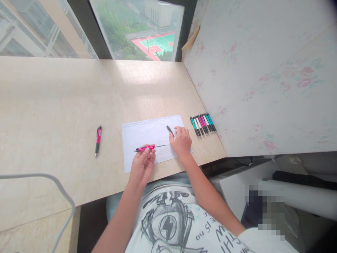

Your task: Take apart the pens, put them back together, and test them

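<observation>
My left hand is closed around the pink barrel of a ballpoint pen, held above the paper's lower part. A thin refill sticks out of the barrel's right end, bare. Over the right side of the white sheet is my right hand, its fingers curved. Between its thumb and forefinger sits a black pen grip section, its upper end pointing up and left; the lower end is hidden by the hand.
Left of the paper lies a whole pink pen. Several pens in green, white, pink, purple and blue lie side by side near the papered wall. A grey cable curves across the front left of the table.
</observation>
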The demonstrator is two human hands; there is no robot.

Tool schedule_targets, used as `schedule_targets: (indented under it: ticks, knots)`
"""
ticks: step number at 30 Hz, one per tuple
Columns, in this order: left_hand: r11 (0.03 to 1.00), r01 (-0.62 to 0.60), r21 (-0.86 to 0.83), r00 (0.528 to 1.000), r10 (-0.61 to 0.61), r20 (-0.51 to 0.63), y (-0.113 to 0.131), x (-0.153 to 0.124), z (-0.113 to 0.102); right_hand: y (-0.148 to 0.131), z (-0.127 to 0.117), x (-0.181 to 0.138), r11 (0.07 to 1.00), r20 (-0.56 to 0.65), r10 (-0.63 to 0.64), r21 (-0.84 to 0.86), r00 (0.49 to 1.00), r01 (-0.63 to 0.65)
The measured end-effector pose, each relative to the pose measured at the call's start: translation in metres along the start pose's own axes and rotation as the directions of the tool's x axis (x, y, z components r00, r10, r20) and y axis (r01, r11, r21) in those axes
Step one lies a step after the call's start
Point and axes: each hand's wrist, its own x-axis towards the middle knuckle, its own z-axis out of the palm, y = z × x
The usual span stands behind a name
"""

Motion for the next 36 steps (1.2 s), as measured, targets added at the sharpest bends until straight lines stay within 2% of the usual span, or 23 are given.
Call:
schedule_targets:
  ticks: [8, 28, 32, 34, 36]
  knots:
    - [0.989, -0.040, 0.141, 0.999, 0.040, 0.007, -0.003, -0.004, 0.005, 0.000, 0.000, 0.000, 1.000, 0.013, -0.015, -0.023, 1.000, 0.016]
    - [0.991, -0.054, 0.123, 0.998, 0.056, -0.018, -0.001, -0.007, 0.002, 0.000, 0.002, -0.002, 0.999, -0.049, -0.027, 0.019, 0.998, 0.028]
    - [0.990, -0.056, 0.130, 0.998, 0.059, -0.019, -0.001, -0.007, 0.000, 0.001, -0.009, -0.003, 0.991, -0.066, -0.038, 0.127, 0.997, 0.046]
    - [0.989, -0.065, 0.131, 0.997, 0.068, -0.024, -0.001, -0.008, 0.000, 0.001, -0.021, -0.006, 0.959, -0.038, -0.068, 0.272, 0.997, 0.076]
    - [0.986, -0.073, 0.147, 0.997, 0.076, -0.018, -0.001, -0.008, 0.000, 0.001, -0.034, -0.011, 0.880, 0.056, -0.151, 0.463, 0.987, 0.108]
